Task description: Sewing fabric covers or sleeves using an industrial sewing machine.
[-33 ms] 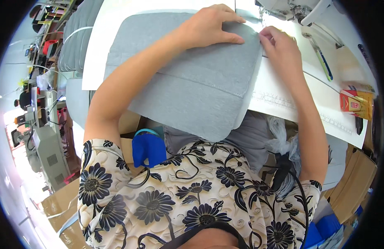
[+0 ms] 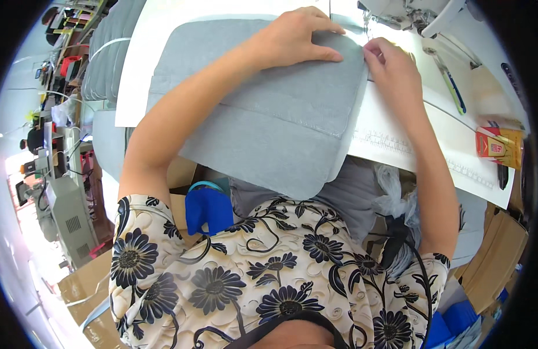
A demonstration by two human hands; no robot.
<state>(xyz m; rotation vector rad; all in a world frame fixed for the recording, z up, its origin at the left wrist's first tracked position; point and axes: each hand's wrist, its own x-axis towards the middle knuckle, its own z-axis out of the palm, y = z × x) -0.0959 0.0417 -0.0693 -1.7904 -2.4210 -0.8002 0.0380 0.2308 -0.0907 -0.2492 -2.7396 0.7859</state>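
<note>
A large grey fabric panel [image 2: 263, 107] with rounded corners and a stitched seam across it lies on the white sewing table, its near end hanging over the front edge. My left hand [image 2: 298, 38] rests on the far part of the panel, thumb and fingers spread apart. At the panel's right edge, my right hand [image 2: 391, 58] pinches the cloth between thumb and forefinger. Just beyond both hands stands the sewing machine [image 2: 397, 14], its needle and presser foot area close to the panel's far right corner.
A ruler scale [image 2: 385, 141] runs along the table's front. To the right lie thread snips [image 2: 449, 81] and a red and yellow box [image 2: 497, 145]. Stacked grey pieces [image 2: 109, 58] stand at far left. A blue item [image 2: 208, 209] and cardboard [image 2: 493, 256] sit below table level.
</note>
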